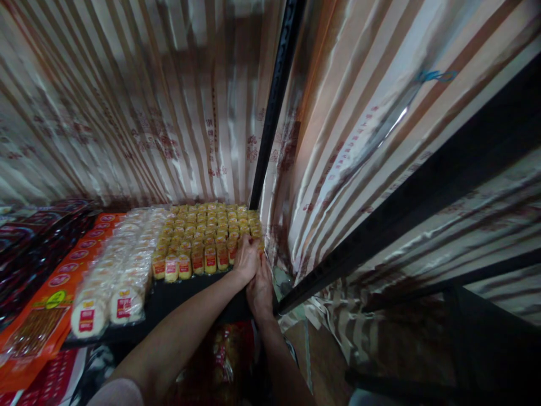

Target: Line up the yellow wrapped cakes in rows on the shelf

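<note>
Many small yellow packaged cakes (210, 259) stand in close rows on a black shelf (186, 293). At the right front end of these rows, my left hand (246, 260) is closed, its fingers curled against the last packets. My right hand (259, 288) lies just beside and below it, also closed, fingertips pointing up to the same corner. The two hands touch or nearly touch. Whatever they grip is hidden behind the fingers.
Left of the cakes stand rows of round white packaged cakes (127, 304), an orange snack packet (54, 299) and dark packets (29, 242). A black upright post (274, 101) and a slanting black bar (338, 265) flank the right side. Striped curtains (190, 113) hang behind.
</note>
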Available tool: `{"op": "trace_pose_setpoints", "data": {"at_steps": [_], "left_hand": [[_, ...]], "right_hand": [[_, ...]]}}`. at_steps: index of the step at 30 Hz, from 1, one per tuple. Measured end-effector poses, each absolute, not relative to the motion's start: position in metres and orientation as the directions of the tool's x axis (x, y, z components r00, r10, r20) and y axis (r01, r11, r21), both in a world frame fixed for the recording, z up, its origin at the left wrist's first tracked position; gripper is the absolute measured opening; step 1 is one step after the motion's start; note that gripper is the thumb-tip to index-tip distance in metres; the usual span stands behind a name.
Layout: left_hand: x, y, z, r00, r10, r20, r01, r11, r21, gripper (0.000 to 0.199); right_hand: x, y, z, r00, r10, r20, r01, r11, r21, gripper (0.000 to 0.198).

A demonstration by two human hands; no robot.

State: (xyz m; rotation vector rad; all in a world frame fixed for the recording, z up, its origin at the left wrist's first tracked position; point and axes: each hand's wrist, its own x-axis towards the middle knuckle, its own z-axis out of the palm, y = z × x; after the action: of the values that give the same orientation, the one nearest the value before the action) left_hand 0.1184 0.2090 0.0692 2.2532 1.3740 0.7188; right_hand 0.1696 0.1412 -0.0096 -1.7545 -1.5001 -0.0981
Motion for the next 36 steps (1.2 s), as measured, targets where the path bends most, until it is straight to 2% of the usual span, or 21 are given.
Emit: {"op": "trace_pose_setpoints", "data": {"at_steps": [5, 11, 16, 20, 24, 28, 31, 33, 36], "left_hand": [[0.111, 0.200, 0.078, 0.404, 0.874, 0.270, 0.710, -0.486, 0.509, 0.043], [0.096, 0.163, 0.076, 0.382, 0.848, 0.368, 0.594, -0.530, 0.605, 0.036], [0.075, 0.122, 0.058, 0.376, 0.851, 0.367, 0.499, -0.519, 0.693, 0.035], [0.048, 0.093, 0.047, 0.408, 0.835, 0.369, 0.449, -0.536, 0.715, 0.037], [0.017, 0.065, 0.034, 0.454, 0.827, 0.331, 0.470, -0.539, 0.699, 0.036], [-0.018, 0.038, 0.009, 0.506, 0.847, 0.163, 0.541, -0.459, 0.704, 0.035], [-0.045, 0.028, -0.016, 0.506, 0.862, -0.016, 0.589, -0.332, 0.737, 0.036], [-0.061, 0.030, -0.033, 0.478, 0.863, -0.165, 0.656, -0.226, 0.720, 0.035], [-0.080, 0.040, -0.055, 0.334, 0.823, -0.459, 0.824, -0.018, 0.567, 0.033]], "right_hand": [[0.169, 0.142, -0.008, 0.317, 0.779, 0.541, 0.872, -0.015, -0.490, 0.056], [0.173, 0.144, -0.012, 0.242, 0.827, 0.508, 0.905, -0.004, -0.425, 0.054], [0.174, 0.140, -0.012, 0.358, 0.811, 0.462, 0.826, -0.044, -0.562, 0.054], [0.171, 0.138, -0.003, 0.379, 0.777, 0.503, 0.780, 0.023, -0.625, 0.049], [0.163, 0.125, 0.011, 0.365, 0.746, 0.557, 0.760, 0.107, -0.641, 0.041], [0.141, 0.088, 0.012, 0.376, 0.784, 0.494, 0.649, 0.158, -0.744, 0.036], [0.116, 0.053, 0.001, 0.324, 0.849, 0.417, 0.550, 0.190, -0.813, 0.032], [0.100, 0.034, -0.011, 0.257, 0.902, 0.347, 0.547, 0.160, -0.822, 0.030], [0.082, 0.023, -0.033, 0.043, 0.998, 0.054, 0.638, 0.014, -0.770, 0.033]]}}
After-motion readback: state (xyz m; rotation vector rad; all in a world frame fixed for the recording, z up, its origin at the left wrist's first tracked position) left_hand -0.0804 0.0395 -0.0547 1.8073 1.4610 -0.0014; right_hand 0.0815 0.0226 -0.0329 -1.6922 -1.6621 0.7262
